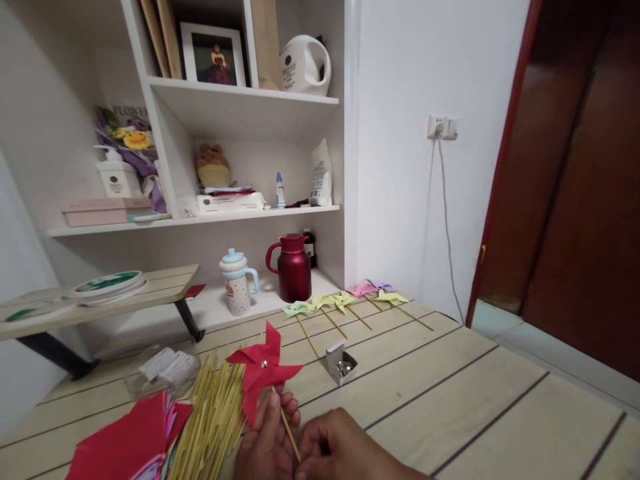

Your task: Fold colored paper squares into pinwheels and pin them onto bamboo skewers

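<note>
A red paper pinwheel (pixel 261 369) with a metal pin at its centre stands on a thin wooden stick (pixel 290 435) just above the table. My left hand (pixel 267 443) sits behind and under the pinwheel, fingers touching its lower blade. Close beside it, my right hand (pixel 333 445) pinches the lower part of the stick. A loose heap of bamboo sticks (pixel 213 420) lies to the left, next to a stack of red and pink paper sheets (pixel 127 443).
A small open box of metal pins (pixel 341 363) sits on the wooden table (pixel 475 400). Several finished pastel pinwheels (pixel 345 301) lie in a row at the table's far edge. A clear plastic container (pixel 163 370), a red jug (pixel 293 267) and a lidded cup (pixel 237 283) stand beyond.
</note>
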Demonstrator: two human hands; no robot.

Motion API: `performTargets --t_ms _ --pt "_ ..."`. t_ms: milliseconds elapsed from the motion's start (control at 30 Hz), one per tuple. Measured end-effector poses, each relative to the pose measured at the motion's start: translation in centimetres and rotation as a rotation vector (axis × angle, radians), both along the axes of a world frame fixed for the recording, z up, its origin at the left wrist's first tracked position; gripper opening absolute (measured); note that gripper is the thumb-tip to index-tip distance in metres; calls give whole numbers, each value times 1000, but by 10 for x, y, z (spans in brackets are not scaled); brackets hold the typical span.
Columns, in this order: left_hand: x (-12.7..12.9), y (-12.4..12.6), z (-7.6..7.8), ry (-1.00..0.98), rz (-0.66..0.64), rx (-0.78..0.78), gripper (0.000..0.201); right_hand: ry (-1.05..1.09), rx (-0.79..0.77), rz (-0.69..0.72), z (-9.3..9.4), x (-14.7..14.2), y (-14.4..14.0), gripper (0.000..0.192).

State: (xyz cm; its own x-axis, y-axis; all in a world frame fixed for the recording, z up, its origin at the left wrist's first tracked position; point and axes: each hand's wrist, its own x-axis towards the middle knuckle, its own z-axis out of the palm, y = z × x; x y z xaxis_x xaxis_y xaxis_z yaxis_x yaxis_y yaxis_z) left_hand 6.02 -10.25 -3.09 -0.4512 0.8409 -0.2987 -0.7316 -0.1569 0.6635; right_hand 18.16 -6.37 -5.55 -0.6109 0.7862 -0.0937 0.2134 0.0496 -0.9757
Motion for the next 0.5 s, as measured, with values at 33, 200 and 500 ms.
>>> performTargets --t_ms 33,200,500 --pt "-1 0 0 -27 -23 -30 14 12 -1 11 1 1 0 21" --pt "-5 -1 8 -43 -35 -15 17 107 -48 68 5 3 -1 66" --pt "-9 -3 14 3 -32 0 20 101 -141 60 3 2 1 52"
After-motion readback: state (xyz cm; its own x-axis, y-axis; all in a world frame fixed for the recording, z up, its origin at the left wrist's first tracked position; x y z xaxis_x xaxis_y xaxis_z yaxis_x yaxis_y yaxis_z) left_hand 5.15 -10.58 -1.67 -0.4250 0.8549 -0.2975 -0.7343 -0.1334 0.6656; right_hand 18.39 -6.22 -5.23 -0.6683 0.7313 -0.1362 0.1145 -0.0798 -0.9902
